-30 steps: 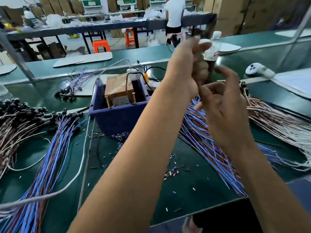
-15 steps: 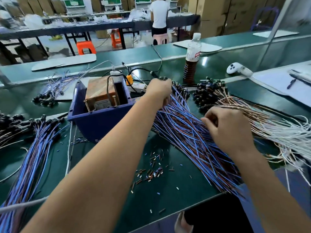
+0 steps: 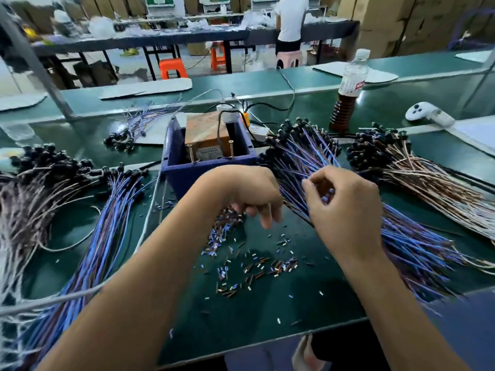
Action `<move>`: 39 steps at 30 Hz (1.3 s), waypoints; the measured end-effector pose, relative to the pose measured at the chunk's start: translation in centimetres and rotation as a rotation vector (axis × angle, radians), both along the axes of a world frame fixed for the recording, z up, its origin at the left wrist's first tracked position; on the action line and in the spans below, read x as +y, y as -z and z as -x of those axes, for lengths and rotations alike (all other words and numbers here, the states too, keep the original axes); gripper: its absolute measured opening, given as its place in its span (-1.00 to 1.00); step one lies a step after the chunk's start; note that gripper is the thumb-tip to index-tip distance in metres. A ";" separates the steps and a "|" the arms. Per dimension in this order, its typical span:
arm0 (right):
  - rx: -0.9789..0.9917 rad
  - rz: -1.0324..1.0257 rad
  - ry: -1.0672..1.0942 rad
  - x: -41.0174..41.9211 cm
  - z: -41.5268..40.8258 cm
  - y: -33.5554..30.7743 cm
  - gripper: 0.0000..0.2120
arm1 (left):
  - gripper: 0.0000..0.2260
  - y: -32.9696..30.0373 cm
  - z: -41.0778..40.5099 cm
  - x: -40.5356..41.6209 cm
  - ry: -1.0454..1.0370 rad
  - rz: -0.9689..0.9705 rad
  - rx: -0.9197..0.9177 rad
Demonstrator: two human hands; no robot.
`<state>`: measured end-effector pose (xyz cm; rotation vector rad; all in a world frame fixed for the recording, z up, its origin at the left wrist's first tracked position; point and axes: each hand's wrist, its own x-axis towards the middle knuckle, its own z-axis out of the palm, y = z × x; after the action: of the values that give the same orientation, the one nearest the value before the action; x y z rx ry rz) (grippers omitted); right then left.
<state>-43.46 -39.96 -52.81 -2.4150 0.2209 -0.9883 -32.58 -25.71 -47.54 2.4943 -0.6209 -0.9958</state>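
Note:
A thick bundle of blue and purple wires with black plugs at its far end lies across the green table, right of centre. My right hand is over this bundle and pinches a few of its wires between thumb and fingers. My left hand hovers just left of the bundle, in front of the blue bin. Its fingers hang loosely curled, with nothing seen in them. Below it, several short cut wire bits are scattered on the table.
The blue bin holds a brown transformer block. A second blue wire bundle and a grey-brown one lie at the left. Brown and white wires lie at the right. A bottle and a white controller stand behind.
My left hand has come back from the plug end of the bundle to a spot in front of the bin. My right hand has shifted up the bundle and pinches wires.

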 end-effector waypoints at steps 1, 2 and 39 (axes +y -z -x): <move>0.033 -0.005 -0.072 1.7 -0.2 0.2 -0.85 | -0.75 -0.1 0.3 2.0 0.001 -0.048 0.004; 0.084 -0.009 -0.150 3.6 -0.5 0.5 -0.85 | -0.74 -0.4 0.5 4.2 -0.012 -0.104 -0.007; 0.850 -0.513 -0.685 25.4 -11.6 4.6 -0.85 | -0.60 5.8 -7.4 22.0 -0.831 -0.027 -0.759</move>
<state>-31.83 -14.54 -57.41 -2.0278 -0.0689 0.3823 -25.22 -3.75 -53.38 2.6908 0.2737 0.2557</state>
